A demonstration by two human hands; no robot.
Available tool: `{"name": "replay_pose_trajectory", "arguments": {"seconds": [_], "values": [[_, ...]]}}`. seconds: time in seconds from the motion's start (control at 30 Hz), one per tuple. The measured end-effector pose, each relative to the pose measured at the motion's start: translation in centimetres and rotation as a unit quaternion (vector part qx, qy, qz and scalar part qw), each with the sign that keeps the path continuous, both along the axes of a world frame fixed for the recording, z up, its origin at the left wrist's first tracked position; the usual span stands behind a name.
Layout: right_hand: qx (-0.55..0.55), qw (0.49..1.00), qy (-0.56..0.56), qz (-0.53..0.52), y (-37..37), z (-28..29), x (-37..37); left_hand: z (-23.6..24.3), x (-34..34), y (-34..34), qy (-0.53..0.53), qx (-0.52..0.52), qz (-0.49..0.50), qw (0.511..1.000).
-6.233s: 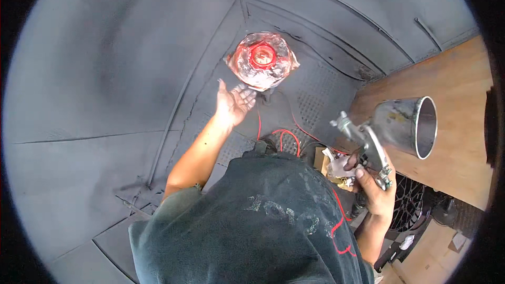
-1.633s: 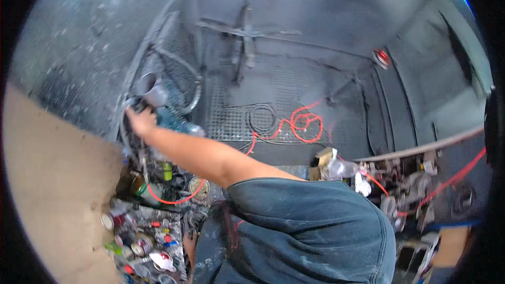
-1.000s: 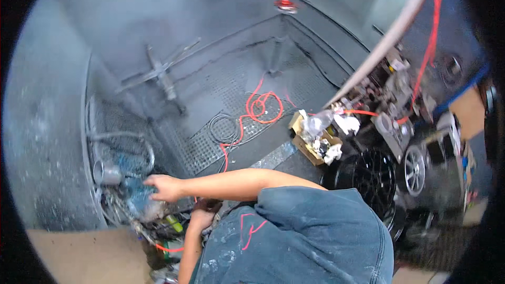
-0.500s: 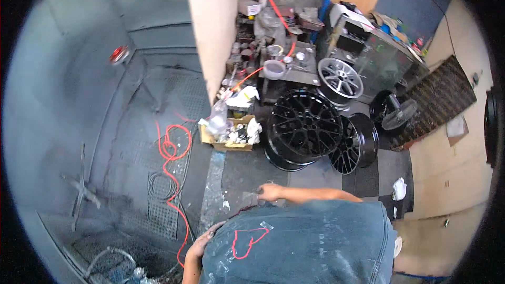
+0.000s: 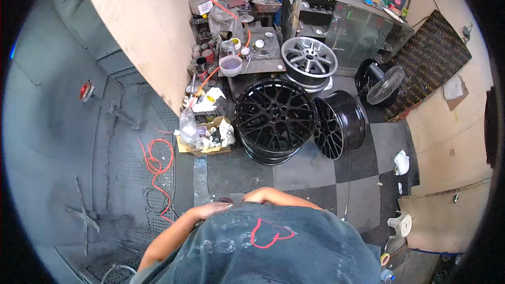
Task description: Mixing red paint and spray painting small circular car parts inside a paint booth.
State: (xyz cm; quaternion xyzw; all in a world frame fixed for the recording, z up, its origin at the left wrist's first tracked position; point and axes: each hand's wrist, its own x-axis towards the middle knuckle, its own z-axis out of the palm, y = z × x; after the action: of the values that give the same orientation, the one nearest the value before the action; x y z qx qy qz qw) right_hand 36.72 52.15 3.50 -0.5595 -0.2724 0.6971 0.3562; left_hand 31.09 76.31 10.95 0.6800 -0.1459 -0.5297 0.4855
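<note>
My left hand [image 5: 210,209] lies at the upper edge of my dark T-shirt [image 5: 294,263], which has a red heart outline on it, with its visible fingers stretched out. A small dark maroon item [image 5: 225,200] shows just beyond those fingertips; I cannot make out what it is. My right hand [image 5: 255,195] is beside it at the shirt's edge, its fingers bent out of sight behind the fabric. Beyond my hands stand glossy black wheel rims [image 5: 274,110] and a cardboard box [image 5: 202,150] holding crumpled paper and plastic.
A silver rim [image 5: 310,58], cluttered table [image 5: 268,58], grey cabinet [image 5: 352,31] and fan [image 5: 384,84] occupy the back and right. Red hose [image 5: 155,160] coils on the left in the grey booth [image 5: 63,126]. A white stool [image 5: 400,225] stands at lower right.
The view has swung right toward the rims. The spray gun, earlier in my right hand and then carried left to a holder, is out of sight. Both arms have drawn back to my body.
</note>
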Motion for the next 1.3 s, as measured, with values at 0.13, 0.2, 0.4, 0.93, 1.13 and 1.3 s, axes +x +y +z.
{"name": "replay_pose_trajectory", "arguments": {"seconds": [0.13,0.2,0.4,0.93,1.13,1.3], "values": [[0.099,0.99,-0.059,-0.088,-6.4,2.1,-1.3,-3.1,2.7,-1.5,-0.002,0.038,-0.1,0.994],[0.125,0.977,-0.042,-0.17,-7.5,1.2,-3.2,-4.5,4.7,-3.9,-0.023,-0.006,-0.13,0.991],[-0.131,0.918,0.085,-0.364,-11.3,-1.0,-9.0,-7.0,8.1,-7.7,-0.108,0.186,-0.297,0.93],[-0.31,0.869,0.126,-0.364,-1.3,-4.8,3.9,-15.3,13.6,19.2,0.079,0.093,0.025,0.992],[-0.335,0.876,-0.175,-0.301,7.5,-3.6,17.6,-23.3,11.3,32.3,-0.069,0.283,-0.111,0.95],[-0.223,0.84,-0.239,-0.433,12.1,-2.6,22.1,-24.6,11.4,38.0,-0.096,0.258,-0.052,0.96]]}}
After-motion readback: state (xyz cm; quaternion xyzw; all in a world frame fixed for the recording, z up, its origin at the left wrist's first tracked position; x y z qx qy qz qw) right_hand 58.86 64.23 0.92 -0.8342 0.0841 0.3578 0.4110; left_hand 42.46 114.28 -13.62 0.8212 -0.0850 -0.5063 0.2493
